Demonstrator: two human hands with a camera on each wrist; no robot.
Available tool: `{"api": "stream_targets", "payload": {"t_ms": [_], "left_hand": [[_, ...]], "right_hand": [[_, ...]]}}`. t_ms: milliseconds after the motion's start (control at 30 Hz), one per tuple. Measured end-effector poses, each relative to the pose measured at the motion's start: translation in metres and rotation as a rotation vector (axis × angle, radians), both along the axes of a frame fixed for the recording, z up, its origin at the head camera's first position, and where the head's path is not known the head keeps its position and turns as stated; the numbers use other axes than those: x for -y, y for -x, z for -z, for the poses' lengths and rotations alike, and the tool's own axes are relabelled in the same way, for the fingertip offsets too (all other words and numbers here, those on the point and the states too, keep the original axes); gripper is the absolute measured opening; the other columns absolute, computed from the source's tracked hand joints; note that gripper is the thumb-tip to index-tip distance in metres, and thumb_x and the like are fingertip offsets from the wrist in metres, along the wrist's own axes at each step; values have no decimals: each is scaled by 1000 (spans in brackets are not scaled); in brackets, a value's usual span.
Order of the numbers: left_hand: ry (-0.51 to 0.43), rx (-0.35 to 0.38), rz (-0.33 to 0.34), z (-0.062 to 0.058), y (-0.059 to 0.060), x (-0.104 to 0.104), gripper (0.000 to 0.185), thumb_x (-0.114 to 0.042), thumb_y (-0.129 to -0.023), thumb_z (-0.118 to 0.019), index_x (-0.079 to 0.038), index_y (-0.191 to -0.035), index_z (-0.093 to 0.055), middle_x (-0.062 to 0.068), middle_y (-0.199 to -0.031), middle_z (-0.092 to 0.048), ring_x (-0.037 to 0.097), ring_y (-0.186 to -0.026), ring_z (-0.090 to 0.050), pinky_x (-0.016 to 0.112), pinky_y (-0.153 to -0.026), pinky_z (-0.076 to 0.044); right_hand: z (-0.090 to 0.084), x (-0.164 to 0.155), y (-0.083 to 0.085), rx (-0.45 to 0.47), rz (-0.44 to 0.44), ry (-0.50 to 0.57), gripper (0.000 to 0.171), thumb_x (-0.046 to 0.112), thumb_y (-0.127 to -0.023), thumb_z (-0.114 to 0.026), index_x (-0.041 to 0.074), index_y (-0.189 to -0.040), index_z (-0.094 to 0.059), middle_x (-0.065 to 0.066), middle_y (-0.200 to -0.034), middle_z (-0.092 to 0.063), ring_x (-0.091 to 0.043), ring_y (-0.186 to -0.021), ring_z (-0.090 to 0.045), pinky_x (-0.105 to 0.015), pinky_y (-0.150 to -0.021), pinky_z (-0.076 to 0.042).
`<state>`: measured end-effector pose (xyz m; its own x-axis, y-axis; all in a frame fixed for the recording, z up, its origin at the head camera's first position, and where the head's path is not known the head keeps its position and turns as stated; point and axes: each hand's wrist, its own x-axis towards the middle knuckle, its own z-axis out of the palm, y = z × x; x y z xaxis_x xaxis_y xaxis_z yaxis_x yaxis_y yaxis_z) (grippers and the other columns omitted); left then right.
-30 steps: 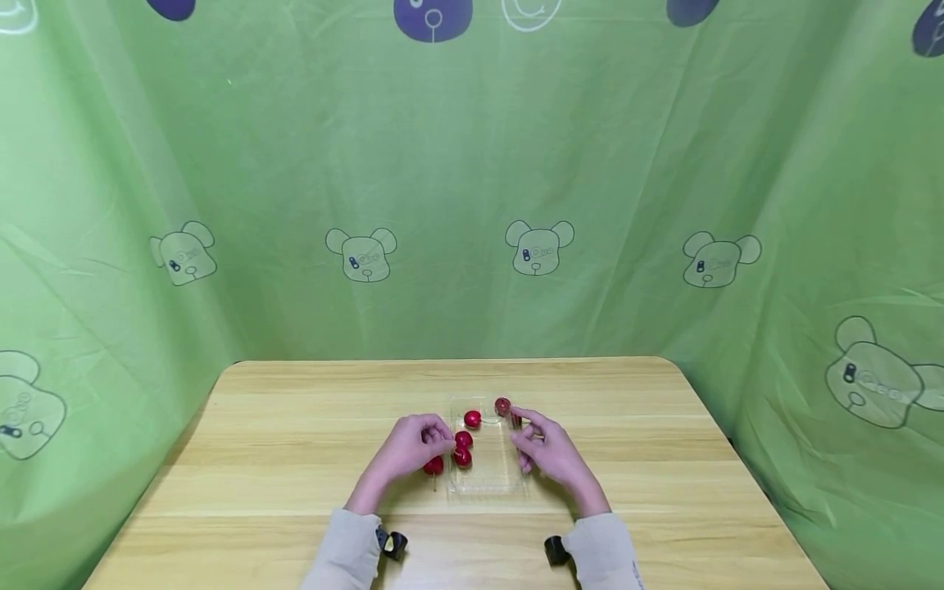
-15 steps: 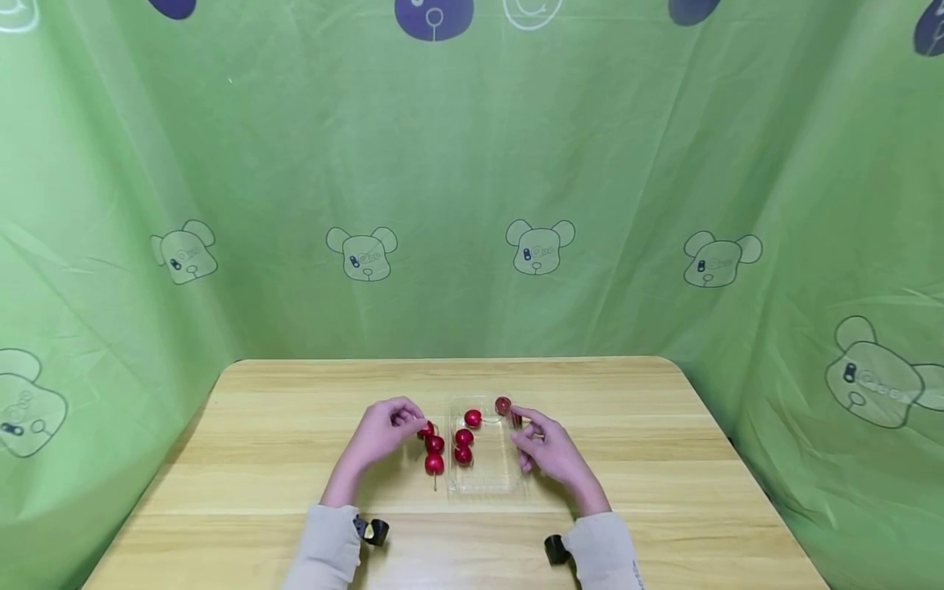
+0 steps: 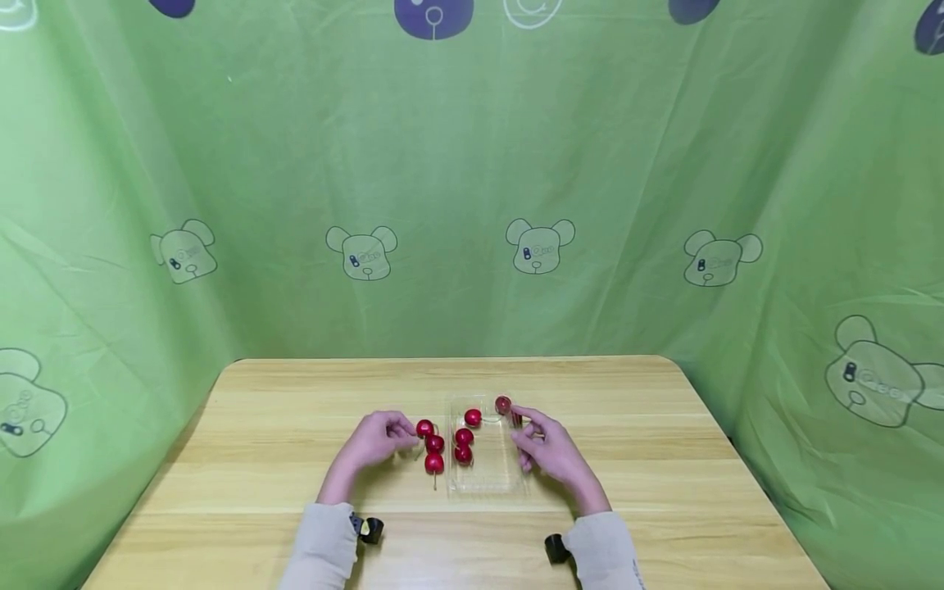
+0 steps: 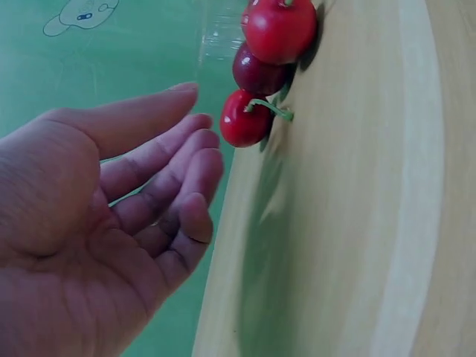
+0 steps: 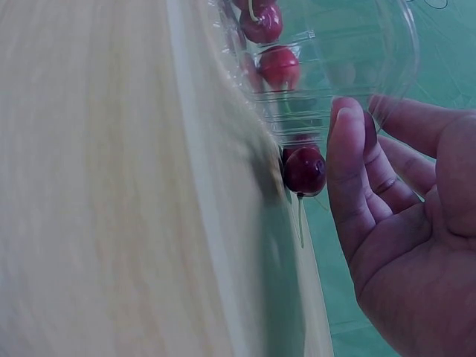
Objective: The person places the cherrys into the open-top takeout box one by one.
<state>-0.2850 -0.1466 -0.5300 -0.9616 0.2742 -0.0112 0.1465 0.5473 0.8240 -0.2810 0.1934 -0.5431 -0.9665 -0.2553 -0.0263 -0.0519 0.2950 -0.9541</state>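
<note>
red cherries lie in a row of three on the wooden table, just left of the clear plastic tray. left hand hangs relaxed, empty beside them; right hand, fingers loose, steadies the tray's edge. next: pinching another cherry from the tray.

There are seven cherries in all. Three cherries lie in a row on the wooden worktop. Three more are inside the one clear plastic tray. One darker cherry sits at its far edge. Two hands are in view.
</note>
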Motion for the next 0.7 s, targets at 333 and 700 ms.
{"api": "stream_targets", "payload": {"t_ms": [333,700], "left_hand": [[61,41,36,11,0,-3,17,-13,-85,-83,-6,-95,-72,1,-84,-69,16,-75,-63,26,-69,-55],[143,-9,-6,15,-2,-15,15,-12,-82,-86,-8,-86,-72,-1,-78,-67,13,-70,-60,27,-67,-53]], "right_hand": [[1,0,1,-4,6,-9,57,5,-101,-64,4,-154,-44,-29,-96,-65,-20,-62,-65,-33,-58,-61],[1,-1,1,-10,-2,-7,57,6,-101,-64,3,-154,-44,-30,-96,-65,-21,-62,-65,-33,-57,-60]]}}
